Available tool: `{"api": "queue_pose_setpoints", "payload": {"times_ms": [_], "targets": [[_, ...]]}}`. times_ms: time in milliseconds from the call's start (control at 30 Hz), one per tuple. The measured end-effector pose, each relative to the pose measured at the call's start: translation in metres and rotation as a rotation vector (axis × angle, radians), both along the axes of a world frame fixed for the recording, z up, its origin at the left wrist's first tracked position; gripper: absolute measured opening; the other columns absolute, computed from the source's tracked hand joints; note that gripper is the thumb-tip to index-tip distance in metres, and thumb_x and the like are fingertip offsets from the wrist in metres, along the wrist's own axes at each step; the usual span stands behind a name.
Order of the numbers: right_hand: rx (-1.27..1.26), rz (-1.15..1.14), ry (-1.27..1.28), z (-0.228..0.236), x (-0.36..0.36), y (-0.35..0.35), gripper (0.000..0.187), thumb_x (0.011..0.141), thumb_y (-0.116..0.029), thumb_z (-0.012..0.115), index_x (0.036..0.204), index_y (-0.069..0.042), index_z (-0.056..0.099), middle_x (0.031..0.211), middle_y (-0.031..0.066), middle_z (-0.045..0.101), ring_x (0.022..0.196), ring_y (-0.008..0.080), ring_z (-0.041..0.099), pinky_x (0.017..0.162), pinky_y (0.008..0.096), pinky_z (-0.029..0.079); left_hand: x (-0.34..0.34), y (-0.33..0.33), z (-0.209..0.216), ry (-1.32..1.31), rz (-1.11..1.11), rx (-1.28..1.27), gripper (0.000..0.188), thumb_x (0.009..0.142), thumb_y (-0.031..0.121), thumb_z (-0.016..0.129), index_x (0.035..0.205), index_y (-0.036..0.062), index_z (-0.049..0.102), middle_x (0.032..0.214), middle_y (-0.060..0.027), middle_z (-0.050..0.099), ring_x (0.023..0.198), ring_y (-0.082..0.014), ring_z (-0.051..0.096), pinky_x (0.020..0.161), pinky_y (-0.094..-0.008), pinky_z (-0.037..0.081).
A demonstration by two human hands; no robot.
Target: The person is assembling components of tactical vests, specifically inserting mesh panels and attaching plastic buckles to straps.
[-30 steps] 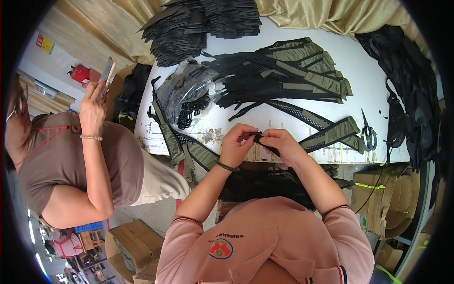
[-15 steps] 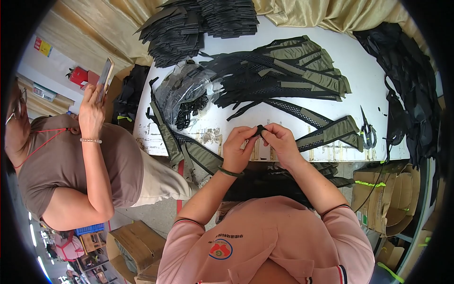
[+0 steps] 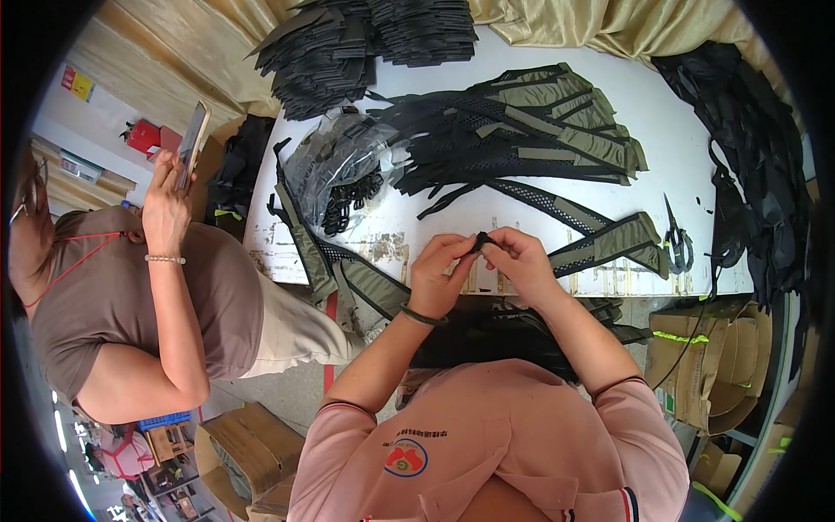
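My left hand (image 3: 439,270) and my right hand (image 3: 522,263) meet above the table's front edge. Both pinch one small black piece (image 3: 480,242) between thumbs and fingers. Fingertips cover much of it, so whether it is a buckle or a strap end does not show. Just beyond my right hand lie olive and black mesh shoulder straps (image 3: 619,245). Left of my hands, another olive strap (image 3: 370,289) hangs over the edge. Behind it, black plastic buckles (image 3: 355,198) spill from a clear plastic bag (image 3: 326,161).
A pile of olive and black straps (image 3: 557,130) covers the table's middle. Black stacked pieces (image 3: 417,35) stand at the back. Scissors (image 3: 677,248) lie right, near black fabric (image 3: 748,157). At left a person (image 3: 165,296) holds up a phone (image 3: 195,143). Cardboard boxes (image 3: 713,365) flank me.
The small black piece has turned slightly between my fingertips, and my right fingers have shifted a little. The person's phone has moved slightly.
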State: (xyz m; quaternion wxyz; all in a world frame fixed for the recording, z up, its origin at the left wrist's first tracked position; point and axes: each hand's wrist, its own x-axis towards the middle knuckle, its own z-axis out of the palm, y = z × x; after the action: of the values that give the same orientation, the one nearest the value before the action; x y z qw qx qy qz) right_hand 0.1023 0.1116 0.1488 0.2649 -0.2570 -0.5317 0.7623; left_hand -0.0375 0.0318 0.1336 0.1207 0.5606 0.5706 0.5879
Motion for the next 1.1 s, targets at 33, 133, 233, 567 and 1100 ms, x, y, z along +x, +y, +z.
{"api": "queue_pose_setpoints", "payload": {"times_ms": [33,133,233,567,1100], "targets": [[0.070,-0.078,-0.040,-0.004,-0.002,-0.004,0.011,0.088,-0.008,0.057,0.094,-0.001,0.061,0.079,-0.0006,0.059,0.072,0.0060,0.051,0.065,0.0195,0.040,0.001,0.000,0.001,0.046,0.007,0.012,0.031,0.073,-0.008,0.067,0.101,0.0032,0.065,0.091,-0.0104,0.062,0.079,-0.0219,0.062,0.067,-0.0269,0.050],[0.122,-0.164,-0.084,-0.006,-0.006,-0.007,0.009,0.088,-0.007,0.057,0.093,-0.001,0.061,0.079,-0.0003,0.058,0.071,0.0064,0.051,0.064,0.0194,0.040,0.002,0.001,0.004,0.113,0.037,0.058,0.031,0.072,-0.009,0.067,0.101,0.0030,0.065,0.090,-0.0106,0.062,0.079,-0.0226,0.062,0.067,-0.0274,0.051],[-0.046,-0.122,0.000,-0.003,-0.005,-0.003,0.008,0.087,-0.006,0.058,0.092,0.000,0.060,0.079,0.0004,0.058,0.069,0.0073,0.051,0.062,0.0191,0.040,-0.001,0.002,0.004,0.092,0.036,0.049,0.030,0.072,-0.010,0.066,0.099,0.0026,0.065,0.090,-0.0106,0.062,0.079,-0.0232,0.062,0.067,-0.0275,0.051],[-0.035,0.009,0.159,0.011,0.002,0.006,0.007,0.082,0.000,0.062,0.090,0.000,0.061,0.082,0.0033,0.062,0.071,0.0099,0.057,0.069,0.0234,0.047,-0.005,0.000,0.011,0.119,-0.014,0.018,0.023,0.071,-0.011,0.063,0.091,0.0013,0.064,0.092,-0.0116,0.061,0.084,-0.0243,0.061,0.071,-0.0298,0.050],[1.000,-0.197,-0.080,0.022,0.007,-0.005,0.017,0.073,0.007,0.063,0.086,-0.005,0.062,0.088,0.0067,0.058,0.074,0.0221,0.059,0.080,0.0316,0.045,0.000,0.007,0.010,-1.024,-0.336,-0.351,0.008,0.088,0.011,0.060,0.089,0.0031,0.057,0.080,-0.0046,0.062,0.067,-0.0107,0.059,0.058,-0.0240,0.049]]}}
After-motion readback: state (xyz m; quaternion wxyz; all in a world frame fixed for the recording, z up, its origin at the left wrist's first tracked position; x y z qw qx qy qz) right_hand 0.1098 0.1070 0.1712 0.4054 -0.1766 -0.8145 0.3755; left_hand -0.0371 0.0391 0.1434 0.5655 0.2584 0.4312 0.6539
